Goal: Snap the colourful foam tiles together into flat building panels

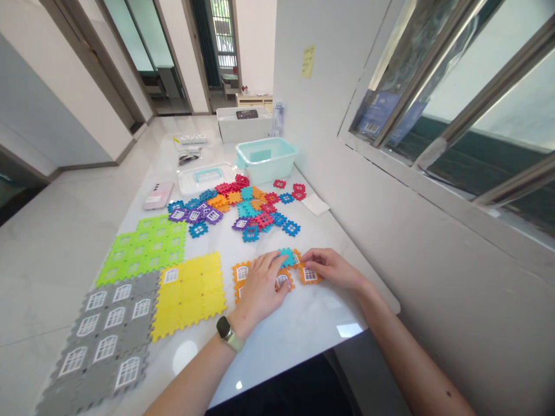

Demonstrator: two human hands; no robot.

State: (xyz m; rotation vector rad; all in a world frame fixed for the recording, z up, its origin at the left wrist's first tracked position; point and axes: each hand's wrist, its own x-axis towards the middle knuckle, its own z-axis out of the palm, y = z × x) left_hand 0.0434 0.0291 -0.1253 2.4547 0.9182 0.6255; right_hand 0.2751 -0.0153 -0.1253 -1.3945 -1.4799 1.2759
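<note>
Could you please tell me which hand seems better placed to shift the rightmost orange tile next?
Probably the right hand: it is at the rightmost orange tile, while the left hand lies over other orange tiles.

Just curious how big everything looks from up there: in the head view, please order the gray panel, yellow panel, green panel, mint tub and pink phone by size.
1. Gray panel
2. Yellow panel and green panel: too alike to rank
3. Mint tub
4. Pink phone
</note>
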